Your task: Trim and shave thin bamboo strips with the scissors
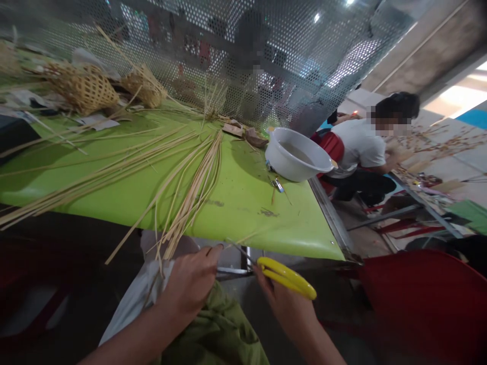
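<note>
Bright yellow handles on the scissors (pixel 287 278), easiest thing to spot here. They're over the near edge of the worktop (pixel 236 203), on the near side of the white basin (pixel 292 165), and the right hand (pixel 289 306) is wrapped round them. The left hand (pixel 194 276), nearer the wearer than the basin and off to its left, looks like it's pinching a thin strip (pixel 253 234) between thumb and finger, right by the blades. Can't tell if the blades actually touch it, it's kinda blurry.

Left of the basin there's a loose bundle of pale strips (pixel 201 185) fanned out, ends hanging over the edge. Way further left, two woven baskets (pixel 89 90) lie on their sides. Behind the basin is a perforated metal panel (pixel 182 61), and off to its right a person in a white top (pixel 361 144) is bent over another table.
</note>
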The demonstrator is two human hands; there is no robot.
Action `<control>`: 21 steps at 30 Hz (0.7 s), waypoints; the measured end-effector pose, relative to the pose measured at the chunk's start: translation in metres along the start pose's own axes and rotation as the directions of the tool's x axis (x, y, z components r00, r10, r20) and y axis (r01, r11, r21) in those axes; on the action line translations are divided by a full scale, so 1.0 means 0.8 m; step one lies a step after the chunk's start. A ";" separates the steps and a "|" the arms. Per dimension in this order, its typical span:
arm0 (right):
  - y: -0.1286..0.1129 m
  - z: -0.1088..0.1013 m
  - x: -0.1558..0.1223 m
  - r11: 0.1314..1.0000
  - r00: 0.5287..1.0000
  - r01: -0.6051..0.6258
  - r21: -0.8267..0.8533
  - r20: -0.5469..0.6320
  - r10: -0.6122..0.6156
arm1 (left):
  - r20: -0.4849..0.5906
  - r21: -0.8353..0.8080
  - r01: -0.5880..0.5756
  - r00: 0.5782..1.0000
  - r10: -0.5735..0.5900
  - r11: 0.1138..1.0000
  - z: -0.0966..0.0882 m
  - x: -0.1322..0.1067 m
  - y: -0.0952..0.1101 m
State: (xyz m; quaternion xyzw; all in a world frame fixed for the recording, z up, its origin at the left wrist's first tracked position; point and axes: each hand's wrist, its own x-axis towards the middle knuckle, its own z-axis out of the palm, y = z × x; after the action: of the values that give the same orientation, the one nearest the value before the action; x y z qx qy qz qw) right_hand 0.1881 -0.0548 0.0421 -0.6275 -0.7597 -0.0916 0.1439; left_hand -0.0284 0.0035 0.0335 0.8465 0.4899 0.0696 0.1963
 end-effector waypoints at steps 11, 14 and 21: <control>-0.006 0.004 0.000 0.999 1.000 -0.027 0.044 0.015 0.026 | 0.007 -0.007 0.047 0.999 -0.047 0.999 -0.003 0.006 0.010; -0.005 0.005 0.000 0.998 0.998 -0.054 0.023 -0.020 0.055 | -0.012 -0.006 0.066 0.998 -0.066 0.998 -0.001 0.006 0.009; 0.026 0.008 0.010 0.989 0.990 -0.108 -0.102 -0.104 0.097 | -0.087 -0.144 0.037 0.995 -0.050 0.989 0.001 0.005 0.004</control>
State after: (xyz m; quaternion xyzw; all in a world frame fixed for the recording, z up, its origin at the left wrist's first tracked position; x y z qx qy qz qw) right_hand 0.2062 -0.0416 0.0378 -0.6674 -0.7123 -0.1557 0.1518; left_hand -0.0234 0.0054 0.0339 0.8154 0.5106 0.1382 0.2352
